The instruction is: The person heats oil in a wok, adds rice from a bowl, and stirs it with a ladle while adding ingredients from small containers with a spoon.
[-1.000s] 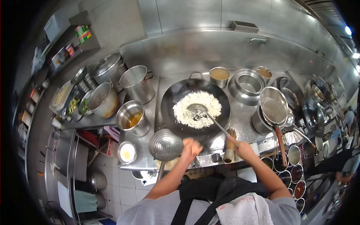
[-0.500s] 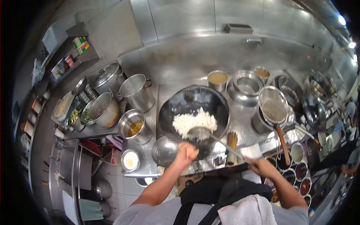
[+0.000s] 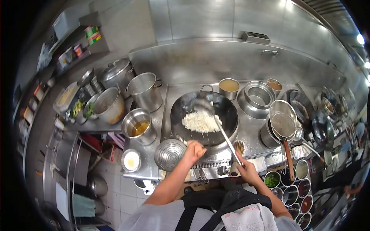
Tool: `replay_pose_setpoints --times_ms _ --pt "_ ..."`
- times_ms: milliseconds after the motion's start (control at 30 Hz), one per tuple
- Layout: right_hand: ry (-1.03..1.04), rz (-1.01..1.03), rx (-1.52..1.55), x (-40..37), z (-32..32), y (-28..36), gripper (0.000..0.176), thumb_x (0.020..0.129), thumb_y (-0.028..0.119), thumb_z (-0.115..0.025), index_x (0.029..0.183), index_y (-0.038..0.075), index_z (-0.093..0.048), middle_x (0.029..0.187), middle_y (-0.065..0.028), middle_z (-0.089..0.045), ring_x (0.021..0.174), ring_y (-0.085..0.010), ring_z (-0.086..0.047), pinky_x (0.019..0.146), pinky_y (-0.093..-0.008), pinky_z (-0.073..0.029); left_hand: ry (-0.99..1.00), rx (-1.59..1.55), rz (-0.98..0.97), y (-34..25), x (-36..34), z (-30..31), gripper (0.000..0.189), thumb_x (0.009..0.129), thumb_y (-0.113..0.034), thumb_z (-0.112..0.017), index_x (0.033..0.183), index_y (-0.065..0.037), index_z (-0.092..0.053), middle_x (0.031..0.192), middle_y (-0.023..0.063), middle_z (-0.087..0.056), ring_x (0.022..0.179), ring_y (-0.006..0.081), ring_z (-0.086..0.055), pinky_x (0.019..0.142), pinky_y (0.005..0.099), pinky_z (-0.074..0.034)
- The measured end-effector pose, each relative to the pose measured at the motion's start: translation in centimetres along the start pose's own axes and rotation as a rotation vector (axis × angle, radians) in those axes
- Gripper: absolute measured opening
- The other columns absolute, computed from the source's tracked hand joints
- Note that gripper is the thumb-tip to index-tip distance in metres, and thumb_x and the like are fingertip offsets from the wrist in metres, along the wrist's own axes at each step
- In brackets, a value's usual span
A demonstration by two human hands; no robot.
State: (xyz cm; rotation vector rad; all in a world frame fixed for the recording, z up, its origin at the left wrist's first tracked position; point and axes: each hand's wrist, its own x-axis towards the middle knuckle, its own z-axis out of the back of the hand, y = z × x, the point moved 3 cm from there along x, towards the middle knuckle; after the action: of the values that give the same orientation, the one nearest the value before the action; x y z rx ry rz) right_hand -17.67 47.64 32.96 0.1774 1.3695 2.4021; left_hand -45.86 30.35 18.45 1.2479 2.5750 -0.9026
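White rice (image 3: 201, 122) lies heaped in the middle of a large black wok (image 3: 181, 106) on the steel stove. My left hand (image 3: 195, 150) is closed at the wok's near left edge and grips it there; the handle itself is mostly hidden. In my right hand (image 3: 248, 171) is the long handle of a ladle (image 3: 226, 136), with fingers wrapped round its end. The ladle's bowl, smeared by motion, is over the far side of the rice. A perforated strainer (image 3: 170, 154) rests left of my left hand, and a bamboo brush (image 3: 238, 148) stands by my right.
Left of the wok are a pot of yellow oil (image 3: 138, 127), a tall steel pot (image 3: 145, 92) and a small white-filled container (image 3: 131, 161). A mesh strainer (image 3: 283, 119) sits on a pot at right. Several seasoning containers (image 3: 272, 179) stand at lower right.
The ladle's bowl has gone from the near edge of the rice to its far side. My right hand has shifted left. My left hand stays at the wok's edge; the whole view has shifted.
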Motion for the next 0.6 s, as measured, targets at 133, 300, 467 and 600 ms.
replay_pose_setpoints --times_ms 133,300,467,600 --pt "0.029 0.119 0.201 2.5 3.8 8.7 0.065 0.097 0.006 -0.057 0.157 0.015 -0.033 0.079 -0.0028 -0.062 0.056 -0.0083 -0.048 0.055 -0.0258 -0.044 -0.058 0.053 0.07 -0.4 2.3 1.7 0.019 0.094 -0.024 -0.063 0.084 -0.009 -0.058 0.081 0.0095 -0.064 0.073 0.0262 -0.066 0.073 0.045 -0.06" --pt "0.231 -0.148 0.571 2.1 5.4 7.0 0.067 0.101 0.011 -0.05 0.161 0.021 -0.021 0.071 0.0006 -0.049 0.049 -0.0091 -0.044 0.044 -0.0241 -0.04 0.035 0.15 0.136 -0.4 -8.6 -0.5 0.023 0.092 -0.024 -0.066 0.094 -0.003 -0.059 0.088 0.0082 -0.062 0.076 0.0213 -0.062 0.072 0.0363 -0.055" --pt "0.272 -0.327 0.588 8.4 -2.6 -5.5 0.067 0.101 0.016 -0.051 0.16 0.024 -0.023 0.069 -0.0021 -0.049 0.052 -0.0101 -0.047 0.046 -0.0268 -0.043 0.751 0.022 0.069 -5.4 -15.9 -8.2 0.037 0.091 -0.027 -0.068 0.113 0.001 -0.057 0.097 0.0146 -0.064 0.089 0.0258 -0.061 0.079 0.0434 -0.052" --pt "0.06 0.148 -0.022 10.6 0.2 0.9 0.062 0.1 0.017 -0.051 0.158 0.027 -0.031 0.068 -0.0019 -0.049 0.051 -0.0099 -0.048 0.045 -0.0279 -0.042 1.497 0.197 -0.235 -9.7 -25.9 -18.4 0.048 0.079 -0.037 -0.072 0.106 0.001 -0.062 0.11 0.0215 -0.064 0.107 0.0398 -0.06 0.098 0.0555 -0.041"
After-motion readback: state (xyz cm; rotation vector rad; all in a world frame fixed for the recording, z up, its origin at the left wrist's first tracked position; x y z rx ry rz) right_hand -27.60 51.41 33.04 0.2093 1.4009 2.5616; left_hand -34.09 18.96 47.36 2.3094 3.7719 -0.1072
